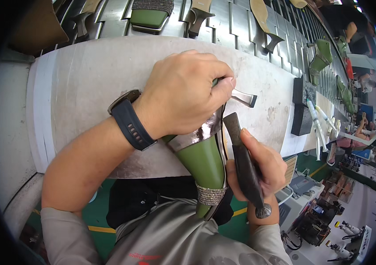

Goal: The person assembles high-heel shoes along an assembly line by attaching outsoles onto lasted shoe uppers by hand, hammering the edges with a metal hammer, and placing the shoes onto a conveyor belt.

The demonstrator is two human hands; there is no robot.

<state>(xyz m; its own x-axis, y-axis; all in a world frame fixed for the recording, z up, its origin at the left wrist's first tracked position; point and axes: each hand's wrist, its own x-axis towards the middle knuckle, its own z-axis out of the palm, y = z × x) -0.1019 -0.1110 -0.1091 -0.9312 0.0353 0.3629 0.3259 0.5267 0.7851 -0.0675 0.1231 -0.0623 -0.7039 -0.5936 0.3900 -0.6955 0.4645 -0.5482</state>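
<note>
My left hand [187,90] is closed over the heel end of a sandal on a green shoe last [201,159]. The sandal has a shiny metallic upper [196,134] and a glittery strap [211,195] round its toe end, which points toward my body. Beyond my left fingertips sticks out a silvery heel [243,97] with a dark tip. In my right hand [268,165], just right of the sole's edge, is a dark metal shoemaker's hammer [246,170]. Its flat end points away from me and its rounded face toward me. The hammer's handle is hidden.
Under my hands lies a pale, stained worktop [95,84]. Behind it runs a slatted metal conveyor [232,26] carrying green lasts [322,55] and heeled soles [265,22]. A black block [302,106] and white syringe-like tubes [316,121] stand at the right. Other people are farther off.
</note>
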